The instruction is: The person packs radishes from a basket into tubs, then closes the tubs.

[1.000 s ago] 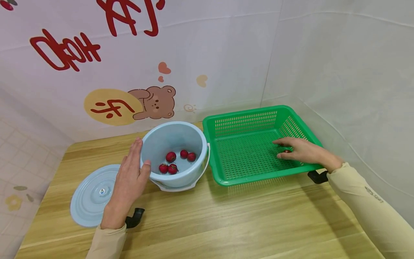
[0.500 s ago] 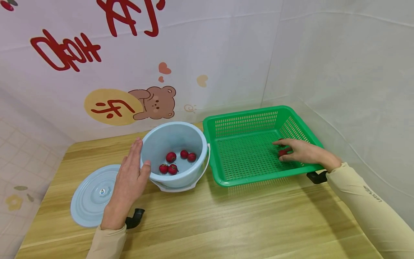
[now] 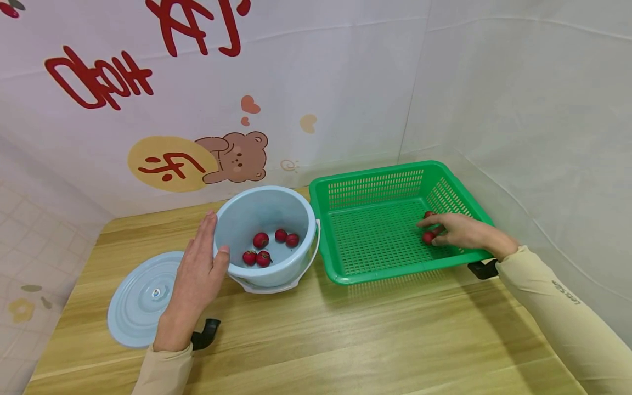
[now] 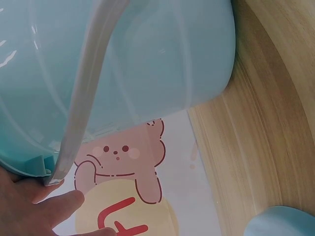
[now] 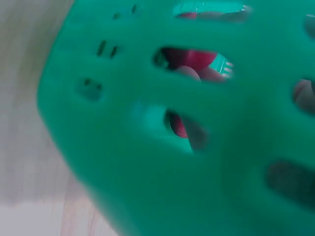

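Observation:
My left hand [image 3: 199, 269] rests its straight fingers against the near-left rim of a light blue bucket [image 3: 276, 277]; in the left wrist view its fingers [image 4: 64, 206] lie by the handle's hinge. Several small round red fruits [image 3: 261, 240] sit on the bucket's floor. Inside the green basket [image 3: 375, 274], at its right end, my right hand [image 3: 461, 230] reaches down with fingers spread and loosely bent. One red fruit [image 3: 428, 237] is by its thumb tip, and a second red fruit [image 3: 429, 214] is just behind the index finger. The basket wall mostly hides that hand in the right wrist view.
A light blue lid [image 3: 143, 299] lies flat left of the bucket, partly behind my left hand. The bucket's white handle [image 3: 313, 252] hangs down its side toward the basket. A printed wall sheet [image 3: 345, 82] stands behind the wooden table [image 3: 336, 340].
The red fruit by my right thumb has shifted left and slightly nearer, out from under the fingers. The fruit behind the index finger shows more. My left hand stays at the bucket.

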